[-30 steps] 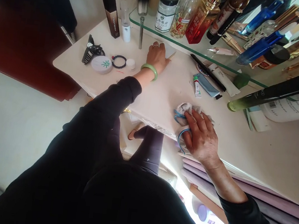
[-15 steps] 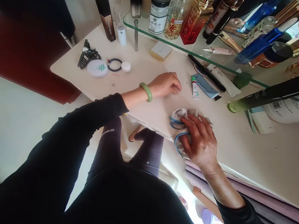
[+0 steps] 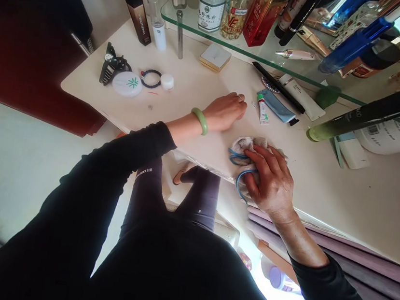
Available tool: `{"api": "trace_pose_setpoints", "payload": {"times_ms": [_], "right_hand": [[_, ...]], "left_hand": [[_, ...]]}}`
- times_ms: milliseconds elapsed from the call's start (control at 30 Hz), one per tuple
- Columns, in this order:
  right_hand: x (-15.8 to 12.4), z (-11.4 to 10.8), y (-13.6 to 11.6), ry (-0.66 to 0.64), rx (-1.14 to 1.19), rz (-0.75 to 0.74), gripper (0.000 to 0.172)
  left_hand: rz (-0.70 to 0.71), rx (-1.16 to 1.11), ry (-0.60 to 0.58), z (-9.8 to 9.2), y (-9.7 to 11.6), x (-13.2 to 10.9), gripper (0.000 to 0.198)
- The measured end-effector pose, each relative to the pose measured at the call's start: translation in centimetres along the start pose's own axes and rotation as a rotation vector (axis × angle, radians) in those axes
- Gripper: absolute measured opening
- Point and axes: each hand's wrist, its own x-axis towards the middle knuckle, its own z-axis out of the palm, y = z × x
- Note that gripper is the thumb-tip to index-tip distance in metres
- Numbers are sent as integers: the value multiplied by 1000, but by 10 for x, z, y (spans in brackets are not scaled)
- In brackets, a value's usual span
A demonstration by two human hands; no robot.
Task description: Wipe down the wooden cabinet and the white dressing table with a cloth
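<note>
- Far left, a dark red, smooth-faced panel [image 3: 31,71] stands beside the pale, cream-white tabletop [image 3: 354,203].
- Onto the tabletop's left end: a black claw-shaped hair clip [image 3: 114,64], then a round white case with a green mark [image 3: 126,84], a dark braided hair band [image 3: 150,86] and a small white round pot [image 3: 167,82], all close together.
- Behind them, a tall black-and-bronze box-shaped bottle [image 3: 136,13]; further right, a square white compact with gold sides [image 3: 214,59].
- Above the back, a green-edged clear glass shelf [image 3: 269,59] crowded with bottles.
- At the right, a black-and-green bottle [image 3: 371,117], and below the front edge, folded purple fabric [image 3: 320,240].
- Now the hands! The left hand [image 3: 224,111], a green bangle [image 3: 199,121] at its wrist, rests with fingers curled in; whether anything is inside, I can't tell. A small white-and-green tube [image 3: 263,110] lies just beyond it.
- And the right hand [image 3: 273,178] presses bent fingers over a bunched grey cloth with blue trim [image 3: 244,145], thumb tucked against its folds. The cloth lies beneath and left of those fingers, one fold lapping the front edge.
</note>
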Motion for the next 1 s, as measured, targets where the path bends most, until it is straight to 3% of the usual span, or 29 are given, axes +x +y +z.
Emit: {"api": "trace_pose_setpoints", "payload": {"times_ms": [100,167,267,367,467,567,633,733,1000], "right_hand": [[1,0,1,-4,-11,2,53],[2,-2,1,-16,-14,8,53],[2,-3,0,-41,-17,18,52],[-1,-1,5,-24,-33,19,51],[-5,7,14,49,-53,-10,54],[-7,13,21,119,-63,-67,61],[-6,14,22,151,-67,-82,60],[-3,11,20,161,-67,-67,58],[-6,15,26,169,-35,-80,61]], "left_hand": [[-40,-61,18,-9,4,-13,23],[-88,-192,80,-22,11,-36,20],[-194,-492,109,-45,33,-95,22],[-332,-803,26,-56,59,-170,20],[-529,-946,3,-43,71,-230,20],[-775,-944,61,-7,57,-266,25],[-919,-921,130,19,40,-279,28],[-1005,-894,170,45,20,-285,31],[-853,-544,51,50,16,-280,20]]}}
